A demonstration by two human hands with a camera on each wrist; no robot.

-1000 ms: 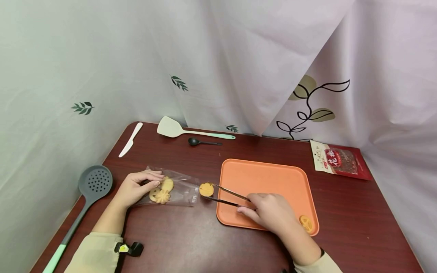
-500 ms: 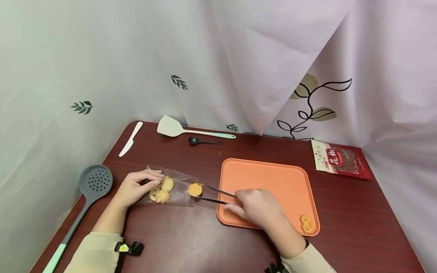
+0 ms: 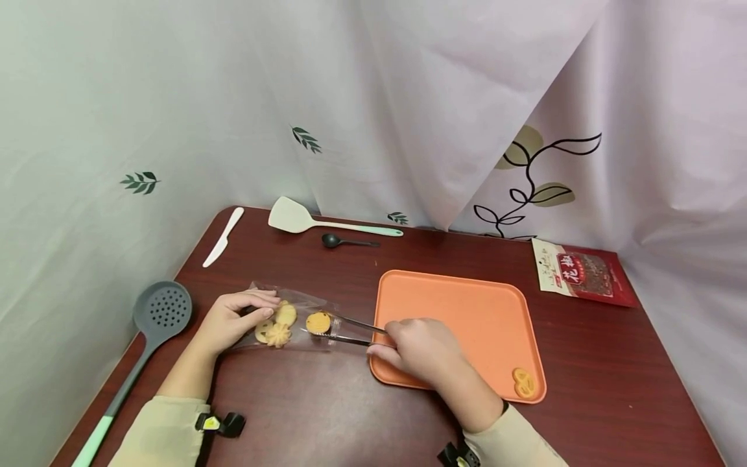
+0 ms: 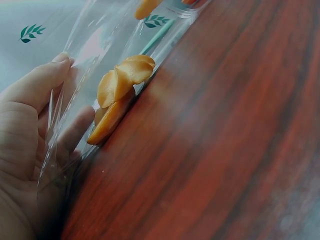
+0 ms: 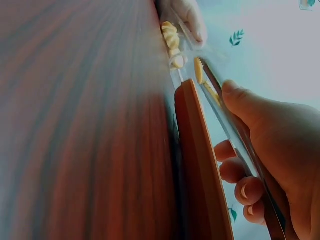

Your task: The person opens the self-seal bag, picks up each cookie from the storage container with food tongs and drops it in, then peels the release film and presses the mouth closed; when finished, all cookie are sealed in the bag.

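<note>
Left hand (image 3: 233, 319) pins the clear bag (image 3: 303, 321) flat on the counter (image 3: 327, 408); right hand (image 3: 417, 347) grips tongs (image 3: 344, 331) pinching a round biscuit (image 3: 318, 322), apparently inside the bag mouth: keep the squeeze light and the tongs level.

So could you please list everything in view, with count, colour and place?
table: one, dark red wood, beneath everything
tray: one, orange, centre right
biscuit on tray: one, yellow, near right corner
clear bag: one, left of tray
biscuits in bag: about three, yellow
tongs: one, metal, gripping a round biscuit at the bag mouth
slotted ladle: one, grey, far left
knife: one, white, back left
spatula: one, cream, back
spoon: one, black, back
snack packet: one, red, right
left hand: holds bag
right hand: grips tongs
</note>
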